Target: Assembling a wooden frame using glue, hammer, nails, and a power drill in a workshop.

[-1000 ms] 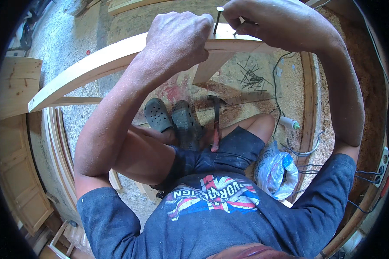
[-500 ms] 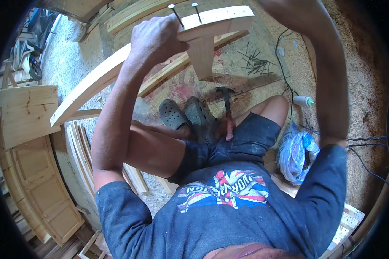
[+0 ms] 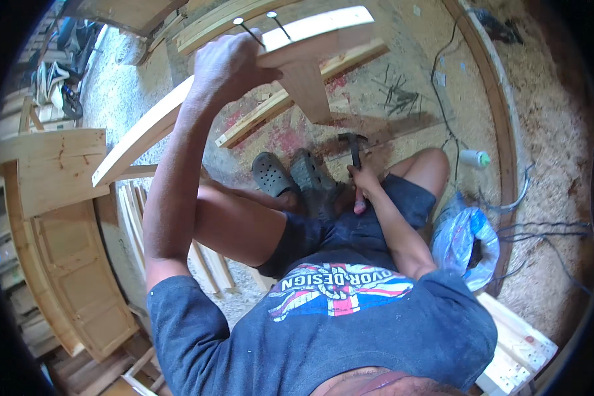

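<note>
My left hand [image 3: 226, 69] is wrapped round a pale wooden beam [image 3: 330, 28] raised at the top of the view, its fingers partly hidden behind it. Two long nails, a nearer nail [image 3: 249, 34] and a farther nail [image 3: 279, 26], stick up from the beam's upper edge beside that hand. A wooden upright [image 3: 307, 92] runs down from the beam's underside. Low in front of my lap, my right hand [image 3: 365, 181] closes on the handle of a claw hammer [image 3: 356, 156], whose dark head points away from me.
Loose nails [image 3: 401, 98] lie on the floor beyond the hammer. At right are a small bottle [image 3: 474, 158], a plastic bag [image 3: 465, 244] and dark cables [image 3: 541, 231]. Panelled wooden doors [image 3: 79, 264] stand at left, near long wooden strips [image 3: 208, 267]. My clog [image 3: 270, 175] rests at centre.
My right hand has come down from the upper right and taken hold of the hammer's handle. My left hand stays on the beam, and the whole view has shifted slightly.
</note>
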A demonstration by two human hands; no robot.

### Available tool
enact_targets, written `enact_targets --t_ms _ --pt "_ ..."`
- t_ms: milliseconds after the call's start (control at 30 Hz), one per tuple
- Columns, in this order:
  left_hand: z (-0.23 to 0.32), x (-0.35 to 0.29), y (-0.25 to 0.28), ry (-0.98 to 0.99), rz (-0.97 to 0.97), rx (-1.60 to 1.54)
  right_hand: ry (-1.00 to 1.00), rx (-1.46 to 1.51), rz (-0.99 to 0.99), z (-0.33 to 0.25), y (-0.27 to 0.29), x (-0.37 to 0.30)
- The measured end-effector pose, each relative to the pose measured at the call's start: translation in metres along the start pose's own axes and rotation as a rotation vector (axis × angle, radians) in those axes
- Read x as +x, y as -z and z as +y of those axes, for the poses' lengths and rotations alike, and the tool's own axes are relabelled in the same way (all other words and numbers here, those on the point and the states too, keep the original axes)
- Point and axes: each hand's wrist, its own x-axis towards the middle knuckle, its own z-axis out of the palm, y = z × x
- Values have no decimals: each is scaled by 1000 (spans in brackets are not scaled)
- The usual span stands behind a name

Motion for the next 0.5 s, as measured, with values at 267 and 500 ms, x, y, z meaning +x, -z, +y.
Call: enact_targets --t_ms 267,500 --pt "-2 -2 -2 -49 -16 -100 972 -637 125 -245 140 -204" --pt "0 1 -3 -68 16 -128 1219 -290 470 -409 109 -329"
